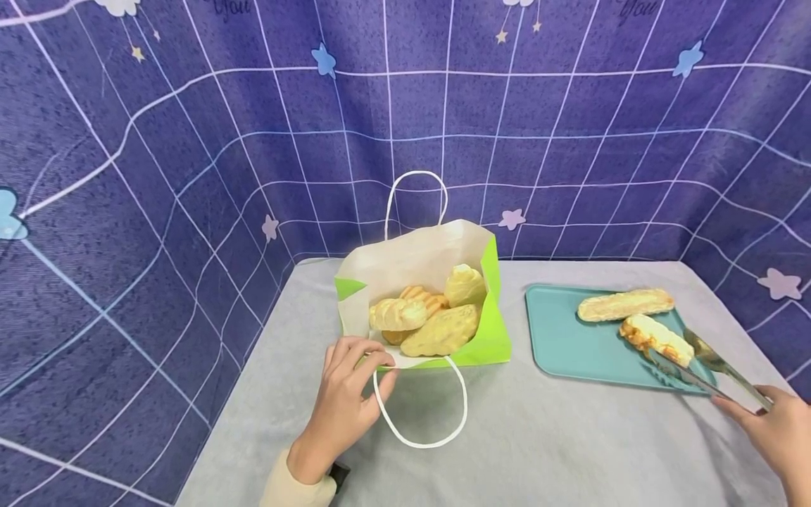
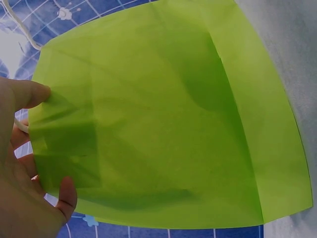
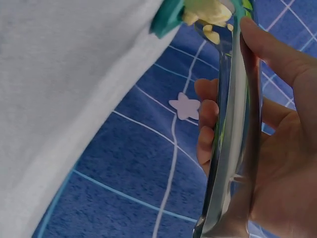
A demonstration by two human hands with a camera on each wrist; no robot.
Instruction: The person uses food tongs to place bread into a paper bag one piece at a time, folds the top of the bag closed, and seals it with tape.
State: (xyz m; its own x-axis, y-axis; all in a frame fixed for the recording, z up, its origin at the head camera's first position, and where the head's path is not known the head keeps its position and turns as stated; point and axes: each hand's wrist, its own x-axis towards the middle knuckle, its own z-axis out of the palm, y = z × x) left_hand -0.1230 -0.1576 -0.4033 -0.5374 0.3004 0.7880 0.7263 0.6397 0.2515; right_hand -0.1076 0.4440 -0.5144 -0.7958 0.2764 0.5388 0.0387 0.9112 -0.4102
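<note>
A green paper bag [image 1: 495, 345] with a white inside and white cord handles stands with its mouth toward me, holding several pieces of bread [image 1: 443, 331]. My left hand [image 1: 350, 384] pinches the bag's near left rim; in the left wrist view its thumb [image 2: 37, 94] lies on the green outside. At the right, my right hand [image 1: 776, 426] grips metal tongs [image 3: 228, 129]. The tong ends lie on either side of a browned, cream-coloured bread piece [image 1: 655, 339] on the teal tray [image 1: 557, 345]; I cannot tell whether they squeeze it. Behind it lies a long bread stick [image 1: 626, 305].
A grey-white cloth [image 1: 507, 436] covers the table. Blue curtain fabric [image 1: 481, 155] with a grid and stars hangs behind and at both sides. One bag handle [image 1: 423, 446] loops over the table in front, the other [image 1: 418, 172] stands up behind.
</note>
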